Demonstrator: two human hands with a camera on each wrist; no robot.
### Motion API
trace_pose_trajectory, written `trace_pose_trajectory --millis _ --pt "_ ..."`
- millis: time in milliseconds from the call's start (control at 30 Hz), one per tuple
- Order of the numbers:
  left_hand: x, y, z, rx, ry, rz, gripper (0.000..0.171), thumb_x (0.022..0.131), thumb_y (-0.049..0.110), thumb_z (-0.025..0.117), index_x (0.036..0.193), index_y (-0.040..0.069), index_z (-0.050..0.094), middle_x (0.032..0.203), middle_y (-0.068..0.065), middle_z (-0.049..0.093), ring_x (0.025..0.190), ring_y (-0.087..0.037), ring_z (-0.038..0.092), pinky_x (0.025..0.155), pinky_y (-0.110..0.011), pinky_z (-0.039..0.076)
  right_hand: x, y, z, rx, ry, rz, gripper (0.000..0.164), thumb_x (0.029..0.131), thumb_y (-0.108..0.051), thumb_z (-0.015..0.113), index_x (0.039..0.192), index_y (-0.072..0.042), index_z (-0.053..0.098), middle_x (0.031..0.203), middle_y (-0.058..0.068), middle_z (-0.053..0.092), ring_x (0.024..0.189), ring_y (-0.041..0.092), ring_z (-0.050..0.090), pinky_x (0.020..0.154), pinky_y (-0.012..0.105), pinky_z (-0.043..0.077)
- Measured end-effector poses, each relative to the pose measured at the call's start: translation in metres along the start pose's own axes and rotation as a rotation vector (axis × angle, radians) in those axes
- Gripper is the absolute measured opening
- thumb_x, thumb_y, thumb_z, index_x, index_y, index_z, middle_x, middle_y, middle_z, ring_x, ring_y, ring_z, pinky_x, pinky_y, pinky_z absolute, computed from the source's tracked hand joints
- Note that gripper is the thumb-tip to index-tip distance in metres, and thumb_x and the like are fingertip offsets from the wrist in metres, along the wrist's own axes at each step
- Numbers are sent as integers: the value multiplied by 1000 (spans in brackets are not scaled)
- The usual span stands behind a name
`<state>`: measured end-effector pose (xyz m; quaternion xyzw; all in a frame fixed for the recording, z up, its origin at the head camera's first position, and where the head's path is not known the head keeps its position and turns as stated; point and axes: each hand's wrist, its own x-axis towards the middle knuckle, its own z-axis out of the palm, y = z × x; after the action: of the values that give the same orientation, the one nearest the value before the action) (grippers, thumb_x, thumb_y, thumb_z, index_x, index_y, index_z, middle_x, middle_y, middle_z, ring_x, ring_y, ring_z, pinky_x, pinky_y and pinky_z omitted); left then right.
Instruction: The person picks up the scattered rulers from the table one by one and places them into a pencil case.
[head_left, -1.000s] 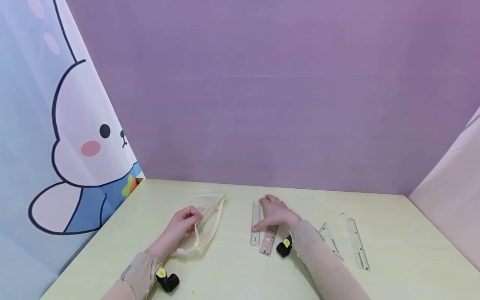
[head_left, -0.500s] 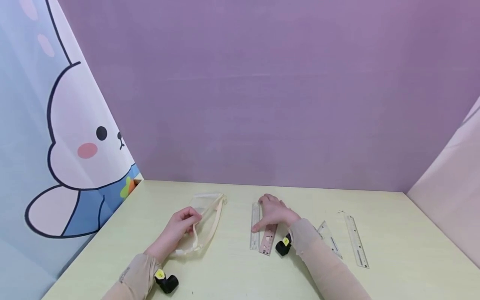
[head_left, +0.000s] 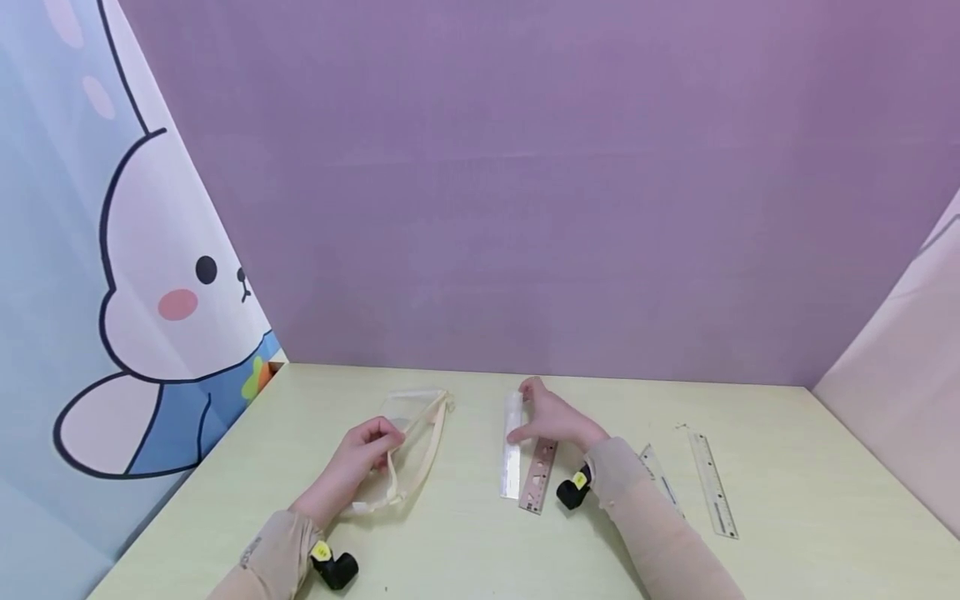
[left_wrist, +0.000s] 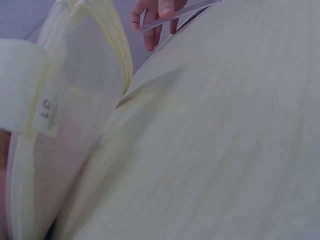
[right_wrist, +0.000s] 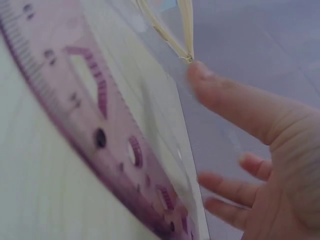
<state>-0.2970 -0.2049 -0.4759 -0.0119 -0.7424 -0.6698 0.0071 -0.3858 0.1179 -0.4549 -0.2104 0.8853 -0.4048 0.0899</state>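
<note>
My left hand [head_left: 356, 458] pinches the near side of a translucent pouch [head_left: 427, 462] with cream edging, its mouth spread toward the right. A white tag [left_wrist: 22, 87] on the pouch fills the left of the left wrist view. My right hand [head_left: 558, 421] holds a clear ruler [head_left: 512, 467] between thumb and fingers. One long edge of that ruler is tipped up off the table, and the left wrist view shows it raised. Beside it, partly under my right hand, a pink ruler [head_left: 537, 482] with cut-out shapes lies flat.
To the right lies a second clear ruler [head_left: 715, 485]. A clear set square [head_left: 658, 475] sits partly hidden behind my right sleeve. The pale table [head_left: 450, 558] ends at a purple wall [head_left: 525, 208] behind, with a printed curtain [head_left: 172, 275] on the left.
The clear ruler under my right hand has tilted up and now catches the light. My right hand has risen slightly with it. The left hand and the pouch have stayed put.
</note>
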Motion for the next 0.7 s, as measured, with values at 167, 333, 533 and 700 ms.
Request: trace_pose_trajectory --millis 167,333,533,700 --pt "0 0 0 8 5 -4 7 88 7 65 85 4 60 70 -2 48 59 -13 43 55 -23 39 1 -1 -3 117 28 -25 90 72 -16 86 139 -4 27 111 9 60 103 25 60 93 45 45" --pt "0 0 0 13 1 1 8 89 9 65 86 3 60 70 -2 47 60 -14 44 56 -23 39 2 -3 -2 246 53 -41 74 84 -6 73 139 -5 24 93 5 66 81 21 63 76 39 50" --pt "0 -1 0 17 -9 8 8 89 8 65 87 2 60 72 -3 49 59 -14 44 55 -23 39 1 -6 -2 382 83 -22 63 89 1 64 139 -5 27 89 10 65 72 22 65 67 37 54" --pt "-1 -1 0 23 -16 19 9 90 9 65 88 1 60 71 -3 49 58 -15 44 55 -24 39 -1 -8 -4 415 79 -27 51 89 -1 65 134 -1 41 89 12 67 76 27 66 72 43 55"
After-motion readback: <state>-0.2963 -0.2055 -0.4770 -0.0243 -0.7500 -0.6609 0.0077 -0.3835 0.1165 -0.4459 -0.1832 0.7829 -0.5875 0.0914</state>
